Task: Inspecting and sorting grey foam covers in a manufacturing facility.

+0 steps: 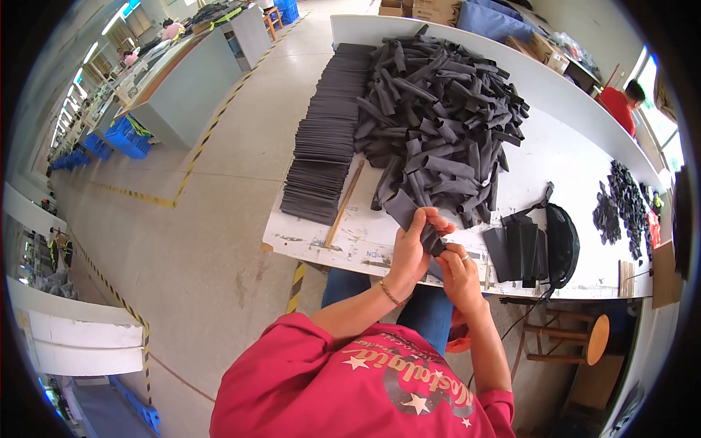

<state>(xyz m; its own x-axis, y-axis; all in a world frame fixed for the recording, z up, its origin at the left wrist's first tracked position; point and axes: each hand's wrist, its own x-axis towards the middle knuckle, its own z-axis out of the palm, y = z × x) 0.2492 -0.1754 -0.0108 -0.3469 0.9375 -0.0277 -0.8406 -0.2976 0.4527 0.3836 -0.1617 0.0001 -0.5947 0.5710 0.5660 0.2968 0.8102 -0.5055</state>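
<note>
Above the table's front edge, my left hand (410,254) is closed around a dark grey fabric piece (400,207). Its wide flat end sticks out past the thumb, away from me. My right hand (461,277) pinches the nearer end, where the cloth is bunched and partly hidden by fingers. Just beyond my hands spreads a big loose heap of similar dark grey fabric tubes (445,117). Left of the heap runs a long, neat row of flat dark grey pieces (321,139), standing closely packed. A thin wooden stick (346,203) lies between row and heap.
Right of my hands lie flat dark pieces (520,252) beside a black bag (562,244). Small black parts (621,201) are heaped farther right. A low partition (584,109) edges the white table (566,157). A wooden stool (597,339) stands at right. Someone in red (619,108) sits beyond the partition.
</note>
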